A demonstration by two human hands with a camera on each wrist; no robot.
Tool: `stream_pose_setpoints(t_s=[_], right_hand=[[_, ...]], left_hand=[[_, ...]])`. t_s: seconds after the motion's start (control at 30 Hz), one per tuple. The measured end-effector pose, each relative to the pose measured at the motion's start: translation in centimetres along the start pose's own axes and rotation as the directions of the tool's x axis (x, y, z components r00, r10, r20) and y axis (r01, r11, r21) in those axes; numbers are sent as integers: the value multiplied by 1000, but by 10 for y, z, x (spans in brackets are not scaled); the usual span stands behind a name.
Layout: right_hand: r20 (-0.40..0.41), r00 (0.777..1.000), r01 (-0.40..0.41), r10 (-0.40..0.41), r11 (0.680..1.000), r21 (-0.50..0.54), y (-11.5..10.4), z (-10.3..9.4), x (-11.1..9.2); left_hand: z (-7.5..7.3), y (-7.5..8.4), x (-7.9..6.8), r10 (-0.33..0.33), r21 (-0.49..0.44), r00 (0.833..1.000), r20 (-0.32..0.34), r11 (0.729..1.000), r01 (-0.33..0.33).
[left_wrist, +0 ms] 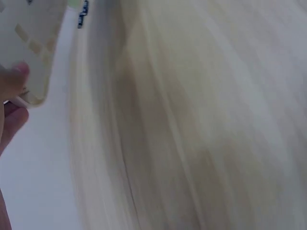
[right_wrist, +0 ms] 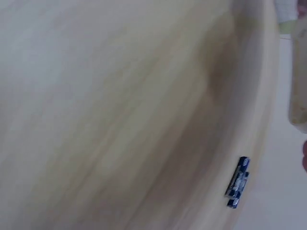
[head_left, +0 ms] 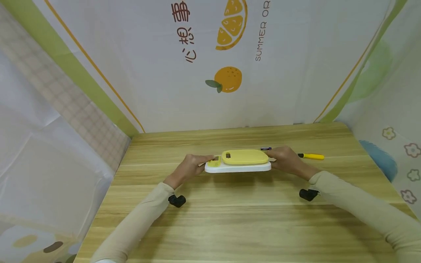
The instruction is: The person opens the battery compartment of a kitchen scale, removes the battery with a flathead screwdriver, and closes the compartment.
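A white kitchen scale [head_left: 237, 168] with a yellow top plate is lifted over the table, yellow side up. My left hand [head_left: 190, 167] grips its left end, thumb on top beside the small display panel. At the opposite end my right hand [head_left: 287, 159] holds the scale, its fingertips partly hidden behind the edge. In the left wrist view, a thumb and fingers pinch a corner of the scale [left_wrist: 41, 52]. Only a strip of the scale [right_wrist: 300, 76] shows at the border of the right wrist view, with a bit of fingertip below.
Small dark batteries [right_wrist: 237, 183] lie on the wooden table [head_left: 210, 226] behind the scale. To the right of my right hand lies a yellow-handled tool [head_left: 312, 156], its dark end partly covered by the hand. A printed white cloth [head_left: 276, 91] hangs along the table's back edge.
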State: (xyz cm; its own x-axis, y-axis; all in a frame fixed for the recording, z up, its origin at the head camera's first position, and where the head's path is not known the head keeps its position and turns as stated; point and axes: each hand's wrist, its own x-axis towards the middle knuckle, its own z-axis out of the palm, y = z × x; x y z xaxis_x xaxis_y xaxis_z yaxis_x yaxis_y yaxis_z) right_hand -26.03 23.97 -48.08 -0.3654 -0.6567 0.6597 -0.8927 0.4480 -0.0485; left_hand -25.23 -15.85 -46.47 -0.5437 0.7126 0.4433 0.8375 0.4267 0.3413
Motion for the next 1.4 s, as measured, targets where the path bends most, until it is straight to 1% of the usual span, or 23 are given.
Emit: stream_pose_setpoints(t_s=[0.13, 0.23, 0.37, 0.47, 0.57, 0.6, 0.67, 0.73, 0.83, 0.93, 1.0, 1.17, 1.33, 1.4], right_hand=[[-32, 995, 89, -92, 993, -73, 2, 1, -2], [-46, 987, 151, -157, 982, -109, 3, 2, -3], [-43, 970, 231, -240, 961, -149, 5, 3, -3], [-33, 960, 268, -278, 946, -180, 7, 4, -3], [-30, 948, 303, -317, 926, -224, 9, 5, -1], [-30, 941, 320, -337, 916, -240, 10, 6, -1], [-26, 922, 363, -387, 884, -296, 12, 7, -1], [-14, 899, 406, -437, 846, -347, 15, 10, -1], [26, 874, 454, -486, 795, -401, 19, 13, -3], [62, 865, 477, -498, 777, -410, 21, 15, -5], [74, 863, 484, -500, 774, -408, 23, 16, -7], [94, 858, 495, -505, 764, -413, 24, 19, -9], [97, 864, 487, -495, 770, -413, 25, 24, -13], [95, 868, 480, -488, 774, -412, 24, 25, -14]], left_hand=[[0, 0, 0, 94, 77, 995, 43, 992, -97], [0, -1, 1, 137, 144, 987, 85, 978, -148], [-2, -1, 1, 145, 210, 978, 151, 962, -175], [-3, -1, 0, 135, 240, 970, 200, 954, -182], [-1, -4, -2, 149, 259, 964, 221, 944, -205], [-1, -5, -3, 155, 273, 961, 228, 937, -216], [1, -8, -4, 176, 298, 956, 237, 923, -244], [3, -10, -5, 195, 337, 949, 249, 901, -274], [5, -12, -3, 208, 391, 939, 274, 868, -306], [5, -12, -1, 213, 437, 929, 303, 835, -334], [5, -12, 0, 207, 445, 925, 320, 829, -339], [8, -14, 0, 192, 432, 916, 352, 835, -341], [11, -16, 0, 203, 448, 905, 373, 815, -368], [12, -16, 0, 199, 440, 904, 379, 820, -365]])
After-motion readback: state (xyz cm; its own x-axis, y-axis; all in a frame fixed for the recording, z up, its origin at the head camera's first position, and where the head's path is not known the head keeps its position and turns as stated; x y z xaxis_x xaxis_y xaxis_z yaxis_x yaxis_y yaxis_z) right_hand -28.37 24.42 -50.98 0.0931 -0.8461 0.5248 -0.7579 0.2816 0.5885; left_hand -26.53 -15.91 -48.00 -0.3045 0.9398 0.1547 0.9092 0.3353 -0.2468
